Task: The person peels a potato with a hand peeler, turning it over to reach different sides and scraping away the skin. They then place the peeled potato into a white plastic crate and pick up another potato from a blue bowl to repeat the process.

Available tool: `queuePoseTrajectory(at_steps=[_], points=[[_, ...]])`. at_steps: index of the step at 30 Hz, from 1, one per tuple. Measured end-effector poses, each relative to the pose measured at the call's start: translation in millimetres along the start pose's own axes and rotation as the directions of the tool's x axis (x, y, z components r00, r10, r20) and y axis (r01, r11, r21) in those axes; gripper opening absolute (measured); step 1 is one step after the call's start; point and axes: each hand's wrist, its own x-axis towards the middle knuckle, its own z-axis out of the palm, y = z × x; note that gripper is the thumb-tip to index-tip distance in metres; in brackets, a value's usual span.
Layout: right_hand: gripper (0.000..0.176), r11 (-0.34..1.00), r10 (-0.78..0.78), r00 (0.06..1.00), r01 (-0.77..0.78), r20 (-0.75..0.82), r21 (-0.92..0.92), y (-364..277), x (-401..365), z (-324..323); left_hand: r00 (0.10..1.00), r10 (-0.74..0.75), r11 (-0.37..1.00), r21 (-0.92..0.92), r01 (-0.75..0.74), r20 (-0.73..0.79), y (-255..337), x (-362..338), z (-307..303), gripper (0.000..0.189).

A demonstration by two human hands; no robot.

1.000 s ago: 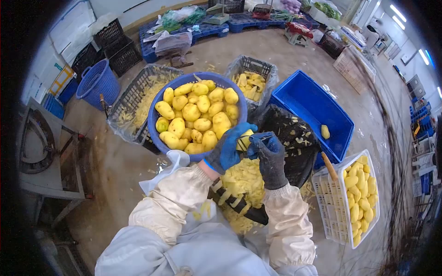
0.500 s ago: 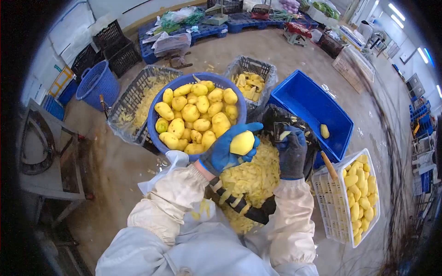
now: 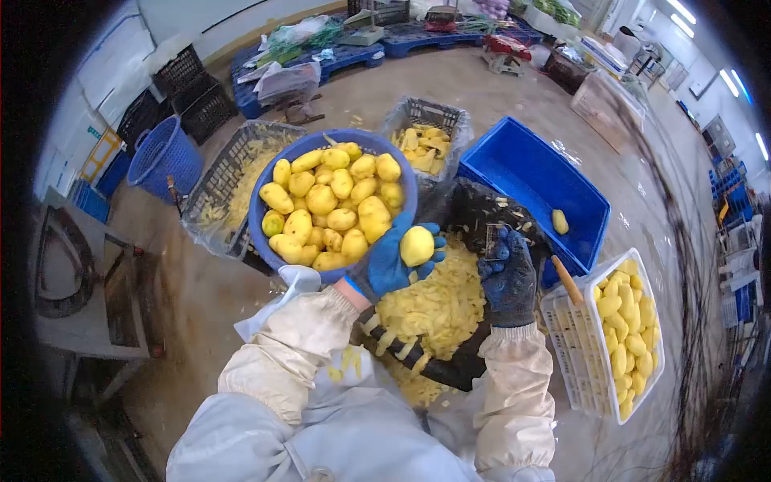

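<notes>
My left hand, in a blue glove, is closed round a pale, peeled-looking potato beside the rim of a round blue basket of unpeeled potatoes. In a dark, wet glove, my right hand grips a peeler, its metal head upright and apart from the potato. Below both hands lies a heap of potato peelings on black plastic. Some peel strips cling to my apron.
At right stand a blue tub with one potato inside and a white crate of peeled potatoes, a wooden handle at its edge. Plastic-lined crates of peelings and potato pieces stand beyond. A metal stand is at left.
The potato has turned in my left hand and shows a rounder side. My right hand has shifted slightly down, with the peeler now upright and farther from the potato. The whole view has shifted slightly.
</notes>
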Motion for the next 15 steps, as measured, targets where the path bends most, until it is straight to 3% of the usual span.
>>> queuePoseTrajectory(at_steps=[2,3,5,6,7,8,9,11,13,14,15], points=[[0.012,1.000,-0.022,0.991,0.022,-0.133,-0.001,-9.5,-8.2,4.5,1.000,0.003,1.000,0.020,-0.003,-0.009,-10.1,19.0,-31.2,0.057],[0.012,0.999,-0.032,0.990,0.032,-0.134,-0.003,-12.0,-8.6,-1.2,0.989,0.134,0.978,0.169,-0.121,-0.068,-18.2,35.8,-62.8,0.057],[0.014,0.999,0.010,0.991,-0.005,-0.131,0.041,-16.0,-9.6,-6.3,0.959,0.268,0.921,0.318,-0.226,-0.095,-22.3,50.8,-54.3,0.058],[0.014,0.999,-0.046,0.991,0.044,-0.127,-0.022,-18.0,-14.1,-7.2,0.984,0.125,0.983,0.115,-0.140,0.129,-18.4,64.2,-47.8,0.057],[0.014,0.999,-0.045,0.991,0.042,-0.123,-0.027,-24.2,-19.0,-0.4,0.930,0.022,0.998,-0.062,0.001,0.367,-15.0,69.3,-23.6,0.057],[0.014,0.997,-0.074,0.986,0.069,-0.151,-0.039,-29.2,-22.5,5.9,0.973,0.148,0.986,-0.098,-0.131,0.180,-17.9,61.6,29.2,0.057],[0.014,0.995,-0.093,0.980,0.085,-0.173,-0.050,-30.3,-22.8,9.0,0.970,0.168,0.983,-0.101,-0.152,0.177,-18.0,60.6,52.9,0.057],[0.015,0.999,-0.051,0.996,0.051,-0.070,-0.004,-39.5,-20.7,-1.8,0.901,0.303,0.953,-0.080,-0.293,0.311,-7.9,57.9,74.8,0.055],[0.017,0.992,-0.125,0.990,0.125,-0.070,-0.005,-45.8,-25.1,-2.8,0.867,0.373,0.925,-0.057,-0.376,0.330,9.7,59.3,55.7,0.046],[0.017,0.995,-0.102,0.993,0.102,-0.065,-0.002,-49.3,-26.9,-7.7,0.644,0.623,0.344,0.584,-0.735,0.444,23.8,53.9,44.3,0.041],[0.018,0.996,-0.089,0.995,0.090,-0.055,0.023,-54.6,-28.4,-12.8,0.427,0.575,-0.534,0.715,-0.451,0.698,39.7,49.7,33.5,0.035]])
